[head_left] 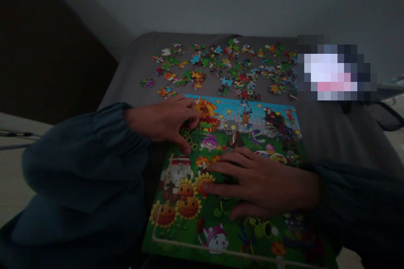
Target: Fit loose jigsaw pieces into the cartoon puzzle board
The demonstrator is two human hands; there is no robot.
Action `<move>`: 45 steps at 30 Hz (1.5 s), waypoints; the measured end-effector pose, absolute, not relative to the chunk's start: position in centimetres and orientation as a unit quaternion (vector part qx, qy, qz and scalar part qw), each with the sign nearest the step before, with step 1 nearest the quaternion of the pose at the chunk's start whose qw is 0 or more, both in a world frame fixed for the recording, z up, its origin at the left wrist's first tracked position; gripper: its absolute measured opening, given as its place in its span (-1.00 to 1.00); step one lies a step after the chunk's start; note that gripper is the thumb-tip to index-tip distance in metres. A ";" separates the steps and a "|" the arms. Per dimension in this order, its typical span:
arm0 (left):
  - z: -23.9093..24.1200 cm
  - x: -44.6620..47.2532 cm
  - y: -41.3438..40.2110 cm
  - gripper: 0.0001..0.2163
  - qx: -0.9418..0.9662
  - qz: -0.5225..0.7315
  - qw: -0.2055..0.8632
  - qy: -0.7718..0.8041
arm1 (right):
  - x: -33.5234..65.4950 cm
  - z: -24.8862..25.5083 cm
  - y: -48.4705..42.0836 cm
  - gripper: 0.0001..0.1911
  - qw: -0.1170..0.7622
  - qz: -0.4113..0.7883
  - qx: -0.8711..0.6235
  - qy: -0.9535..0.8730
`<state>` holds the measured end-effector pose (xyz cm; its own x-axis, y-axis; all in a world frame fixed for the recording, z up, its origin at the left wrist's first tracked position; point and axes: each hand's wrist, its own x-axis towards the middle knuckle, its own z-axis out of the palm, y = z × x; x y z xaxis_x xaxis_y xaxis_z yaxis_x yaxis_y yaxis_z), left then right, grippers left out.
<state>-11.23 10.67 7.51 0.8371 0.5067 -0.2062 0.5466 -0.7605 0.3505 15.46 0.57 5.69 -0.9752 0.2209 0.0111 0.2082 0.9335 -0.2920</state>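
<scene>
A colourful cartoon jigsaw board (pixel 176 235) lies on a grey cloth in front of me. My left hand (pixel 164 119) rests at the board's upper left edge, fingers curled with the tips on the picture; whether it holds a piece is hidden. Flat on the middle of the picture lies my right hand (pixel 261 183), fingers stretched out towards the left and holding nothing. Both arms wear dark blue sleeves. Several loose puzzle pieces (pixel 227 67) are scattered on the cloth beyond the board.
The grey cloth (pixel 132 71) covers a raised surface that ends at a pale wall behind. A blurred-out patch (pixel 334 71) sits at the right, past the board. A dark panel fills the far left. The scene is dim.
</scene>
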 end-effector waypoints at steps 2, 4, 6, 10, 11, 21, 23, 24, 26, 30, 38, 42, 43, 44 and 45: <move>7.5 -11.2 10.7 -0.49 0.938 -0.048 0.195 0.283 | 15.2 5.5 0.4 -0.40 0.026 0.138 -0.107 -0.984; 7.4 -11.1 10.8 -0.49 0.937 -0.056 0.189 0.289 | 15.1 5.5 0.4 -0.41 0.029 0.129 -0.107 -0.985; 7.4 -11.1 10.8 -0.49 0.933 -0.062 0.188 0.299 | 15.1 5.5 0.5 -0.42 0.029 0.122 -0.110 -0.986; 8.0 -11.1 10.0 -0.45 0.928 -0.062 0.200 0.307 | 15.2 5.6 0.8 -0.43 0.035 0.113 -0.117 -0.986; 8.3 -11.1 9.5 -0.44 0.928 -0.062 0.207 0.304 | 15.2 5.6 0.9 -0.44 0.038 0.111 -0.116 -0.986; 8.8 -10.0 5.4 -0.30 0.946 -0.065 0.220 0.229 | 15.2 5.6 1.1 -0.66 0.075 0.113 -0.104 -0.985; 8.6 -9.8 5.3 -0.25 0.945 -0.076 0.216 0.232 | 15.2 5.7 1.1 -0.64 0.068 0.119 -0.096 -0.986; 8.5 -9.7 5.2 -0.23 0.944 -0.085 0.215 0.237 | 15.2 5.7 1.1 -0.63 0.066 0.121 -0.092 -0.986; 8.5 -9.7 5.0 -0.22 0.943 -0.094 0.211 0.241 | 15.3 5.8 1.1 -0.63 0.069 0.121 -0.087 -0.986; 8.7 -9.6 4.9 -0.24 0.946 -0.103 0.194 0.240 | 15.4 6.0 0.8 -0.63 0.062 0.119 -0.083 -0.987; 9.3 -9.5 5.1 -0.24 0.940 -0.137 0.190 0.248 | 15.4 7.0 -1.1 -0.51 -0.007 0.126 -0.078 -0.989; 9.1 -9.6 5.1 -0.28 0.946 -0.115 0.190 0.236 | 14.9 7.0 -2.1 -0.47 -0.008 0.134 -0.081 -0.988; 9.0 -9.6 5.1 -0.30 0.946 -0.112 0.193 0.236 | 14.8 6.9 -2.2 -0.49 -0.006 0.137 -0.082 -0.987; 9.0 -9.6 5.2 -0.32 0.945 -0.112 0.195 0.238 | 14.7 6.7 -2.3 -0.50 -0.004 0.139 -0.083 -0.987; 9.1 -9.6 5.2 -0.34 0.944 -0.113 0.196 0.240 | 14.6 6.6 -2.4 -0.51 -0.003 0.140 -0.084 -0.987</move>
<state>-9.60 5.17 9.08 0.8594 0.4088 -0.3070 0.4972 -0.8081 0.3158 14.58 -2.39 6.60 -0.9860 0.1642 -0.0304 0.1661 0.9466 -0.2764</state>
